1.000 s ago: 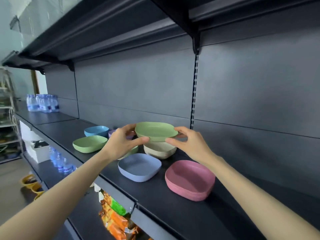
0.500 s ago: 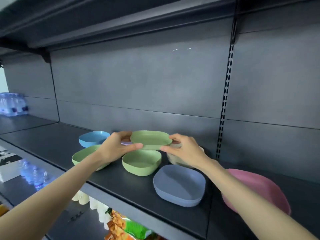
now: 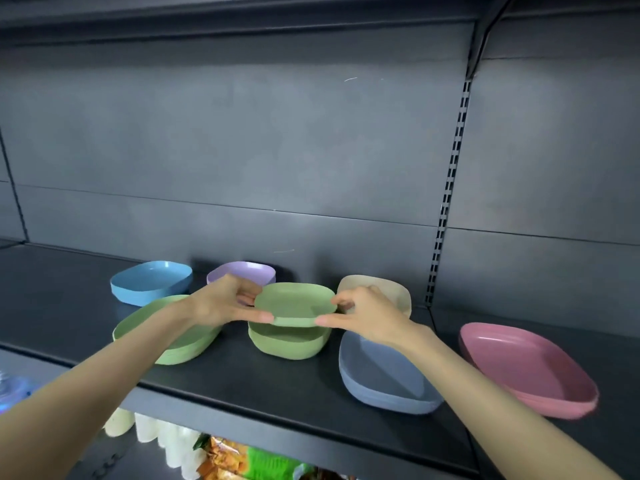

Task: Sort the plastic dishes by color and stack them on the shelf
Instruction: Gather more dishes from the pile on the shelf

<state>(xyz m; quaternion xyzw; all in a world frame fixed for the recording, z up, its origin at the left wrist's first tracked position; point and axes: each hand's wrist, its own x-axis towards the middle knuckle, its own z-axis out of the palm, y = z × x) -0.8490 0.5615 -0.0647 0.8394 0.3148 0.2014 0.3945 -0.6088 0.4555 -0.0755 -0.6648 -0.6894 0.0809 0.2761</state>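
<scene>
Left hand (image 3: 221, 303) and right hand (image 3: 367, 317) are pinching opposite rims of the small green plate (image 3: 294, 301), thumbs in front, fingers curled behind. The plate is hovering just over the green bowl (image 3: 287, 344) on the shelf (image 3: 277, 386). A larger green dish (image 3: 180, 344) is sitting to the left, and a grey-blue plate (image 3: 381, 379) and pink plate (image 3: 526, 368) to the right. Print on the snack packets (image 3: 242, 459) below is showing too blurred to read.
</scene>
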